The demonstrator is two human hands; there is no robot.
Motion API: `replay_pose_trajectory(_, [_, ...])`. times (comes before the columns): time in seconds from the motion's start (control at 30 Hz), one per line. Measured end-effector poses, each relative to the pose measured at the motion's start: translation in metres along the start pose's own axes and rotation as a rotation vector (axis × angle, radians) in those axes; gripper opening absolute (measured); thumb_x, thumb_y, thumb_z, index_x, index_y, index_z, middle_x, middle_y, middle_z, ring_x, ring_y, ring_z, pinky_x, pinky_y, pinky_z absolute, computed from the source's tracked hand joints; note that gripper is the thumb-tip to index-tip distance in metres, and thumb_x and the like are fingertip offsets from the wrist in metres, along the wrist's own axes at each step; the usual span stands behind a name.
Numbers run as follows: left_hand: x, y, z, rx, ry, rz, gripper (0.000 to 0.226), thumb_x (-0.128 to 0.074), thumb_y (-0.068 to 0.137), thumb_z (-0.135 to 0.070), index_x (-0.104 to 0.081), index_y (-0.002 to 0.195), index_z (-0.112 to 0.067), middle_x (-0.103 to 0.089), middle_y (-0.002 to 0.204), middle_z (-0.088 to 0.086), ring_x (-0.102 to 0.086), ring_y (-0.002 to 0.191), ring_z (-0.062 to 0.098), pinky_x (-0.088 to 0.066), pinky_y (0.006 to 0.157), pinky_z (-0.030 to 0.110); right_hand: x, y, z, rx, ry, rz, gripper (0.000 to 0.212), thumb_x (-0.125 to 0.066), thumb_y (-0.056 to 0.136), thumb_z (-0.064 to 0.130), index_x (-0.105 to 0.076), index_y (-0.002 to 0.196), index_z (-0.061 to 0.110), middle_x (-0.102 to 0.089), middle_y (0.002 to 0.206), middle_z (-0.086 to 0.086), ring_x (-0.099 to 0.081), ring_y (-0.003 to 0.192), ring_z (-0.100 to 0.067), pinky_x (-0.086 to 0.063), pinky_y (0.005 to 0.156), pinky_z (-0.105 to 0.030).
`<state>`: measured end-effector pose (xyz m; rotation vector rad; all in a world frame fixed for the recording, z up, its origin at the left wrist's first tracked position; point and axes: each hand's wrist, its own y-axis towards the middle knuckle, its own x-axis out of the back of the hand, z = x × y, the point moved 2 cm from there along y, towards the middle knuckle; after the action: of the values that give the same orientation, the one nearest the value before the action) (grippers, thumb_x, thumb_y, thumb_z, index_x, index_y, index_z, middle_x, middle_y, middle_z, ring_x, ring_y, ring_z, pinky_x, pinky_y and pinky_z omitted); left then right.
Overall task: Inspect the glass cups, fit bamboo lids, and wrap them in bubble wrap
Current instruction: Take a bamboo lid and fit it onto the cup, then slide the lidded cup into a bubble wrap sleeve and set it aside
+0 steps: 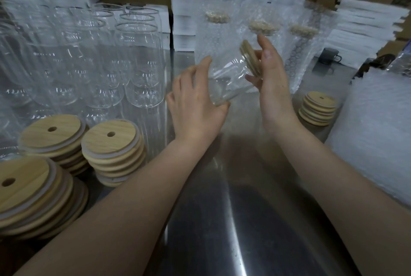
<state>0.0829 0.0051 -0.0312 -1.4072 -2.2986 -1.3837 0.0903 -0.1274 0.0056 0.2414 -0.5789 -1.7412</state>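
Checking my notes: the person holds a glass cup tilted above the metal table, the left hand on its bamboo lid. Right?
Wrong hand. The head view shows the right hand on the bamboo lid; the left hand grips the base of the glass cup. The rest holds.

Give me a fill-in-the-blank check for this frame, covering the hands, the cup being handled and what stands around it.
1. The left hand grips the tilted glass cup; the ____ hand holds the bamboo lid at its mouth.
2. ____ wrapped cups stand behind the hands.
3. The top lid of each of the near lid stacks shows one round ____.
4. The empty glass cups stand in rows on the person's ____ side.

Missing words: right; Three; hole; left.
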Motion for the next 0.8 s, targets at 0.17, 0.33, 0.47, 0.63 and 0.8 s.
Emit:
replay_pose_trajectory(0.17, [0.004,0.004,0.007,0.178,-0.253,-0.056,0.096,-0.081,0.072,-0.044,-0.031,0.149,-0.016,-0.047,0.142,0.006,-0.043,0.132,0.023,-0.036,0.110,0.042,0.014,0.001,0.006,0.108,-0.313,-0.278,0.032,-0.045,0.096,0.016,-0.064,0.120,0.010,-0.062,0.119,-0.006,-0.057,0.110,-0.014,-0.043,0.102,-0.039])
replay_pose_trajectory(0.33, [0.002,0.007,0.013,0.336,-0.391,-0.075,0.100,-0.078,0.073,-0.053,-0.026,0.149,-0.017,-0.044,0.146,0.005,-0.044,0.133,0.020,-0.039,0.107,0.041,0.047,0.015,0.024,0.120,-0.864,-0.514,0.039,-0.042,0.083,0.019,-0.064,0.116,0.021,-0.055,0.126,-0.005,-0.047,0.123,-0.023,-0.023,0.100,-0.035])
replay_pose_trajectory(0.47, [-0.001,0.008,0.017,0.353,-0.381,-0.078,0.098,-0.080,0.075,-0.045,-0.023,0.150,-0.017,-0.042,0.146,0.007,-0.041,0.135,0.022,-0.038,0.109,0.042,0.074,0.024,0.030,-0.076,-1.080,-0.522,0.041,-0.048,0.084,0.014,-0.057,0.124,0.018,-0.043,0.137,-0.016,-0.036,0.131,-0.037,-0.023,0.104,-0.046])
replay_pose_trajectory(0.63, [-0.002,0.008,0.018,0.346,-0.379,-0.073,0.097,-0.081,0.076,-0.038,-0.021,0.150,-0.018,-0.037,0.149,0.006,-0.039,0.136,0.023,-0.036,0.110,0.043,0.106,0.037,0.018,-0.517,-1.193,-0.398,0.042,-0.054,0.091,0.013,-0.048,0.132,0.012,-0.027,0.149,-0.023,-0.020,0.141,-0.041,-0.019,0.113,-0.047])
replay_pose_trajectory(0.8, [-0.002,0.009,0.019,0.346,-0.395,-0.078,0.092,-0.080,0.077,-0.035,-0.023,0.146,-0.015,-0.035,0.150,0.007,-0.038,0.137,0.023,-0.036,0.110,0.046,0.131,0.045,0.000,-0.640,-1.120,-0.257,0.050,-0.053,0.092,0.010,-0.043,0.141,0.008,-0.028,0.151,-0.025,-0.024,0.140,-0.045,-0.027,0.115,-0.050])
